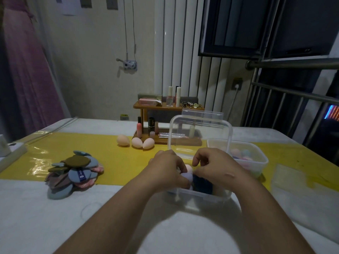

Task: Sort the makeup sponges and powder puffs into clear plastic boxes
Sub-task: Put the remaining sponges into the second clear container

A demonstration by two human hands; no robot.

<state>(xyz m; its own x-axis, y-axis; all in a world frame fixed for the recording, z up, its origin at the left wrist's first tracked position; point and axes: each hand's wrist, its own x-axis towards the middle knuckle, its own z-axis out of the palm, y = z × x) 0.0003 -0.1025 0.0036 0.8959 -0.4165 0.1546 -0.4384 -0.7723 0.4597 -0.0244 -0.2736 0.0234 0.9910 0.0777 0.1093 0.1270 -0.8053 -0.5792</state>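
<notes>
1. Both bare forearms reach in from the near edge and meet over a clear box that sits on the bench, a little right of centre.
2. The left hand is knuckles up at the box's left side. Its fingers are curled down and inward round a lilac sponge, which sits just inside the box.
3. A pink sponge shows between the two hands, touching the left fingertips.
4. The right hand is arched over the middle of the box with the wrist raised. Its fingers are bent steeply down towards a dark blue piece inside. Whether they grip it or only touch it cannot be told.
5. The box's lid stands upright on the far side, just behind the hands.
6. A second clear box stands to the right, just beyond the first, with pastel sponges in it.
7. Three peach egg-shaped sponges lie on the yellow strip, far and left of the hands, beside a wooden rack of cosmetics.
8. A heap of flat round puffs – blue, brown and pink – lies on the left, well apart from both boxes.
</notes>
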